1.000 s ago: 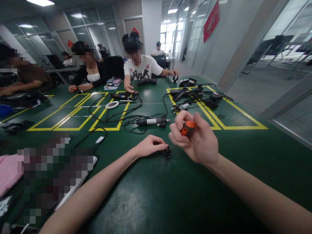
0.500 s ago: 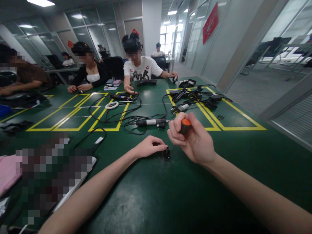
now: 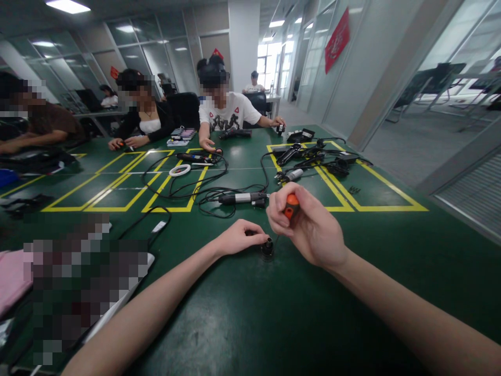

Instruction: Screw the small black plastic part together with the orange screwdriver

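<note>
My right hand (image 3: 309,224) is closed around a screwdriver's orange and dark grey handle (image 3: 290,207). A thin shaft seems to run from it down and left toward a small black round part (image 3: 267,247) standing on the green table. Whether the tip touches that part I cannot tell. My left hand (image 3: 242,236) rests on the table with thumb and fingers pinching the part's left side. A narrow collar with an opening shows at the part's top; its far side is partly covered by my fingers.
Beyond my hands lies a silver and black electric screwdriver (image 3: 242,198) with coiled cable. Black tools and cables (image 3: 309,154) fill the right back, near several loose screws (image 3: 354,189). A white ring (image 3: 179,170) lies left. Co-workers sit across the green table (image 3: 235,318).
The screwdriver handle has turned in my right hand, so more orange shows, and that hand has shifted slightly left. My left hand and the black part stay in place.
</note>
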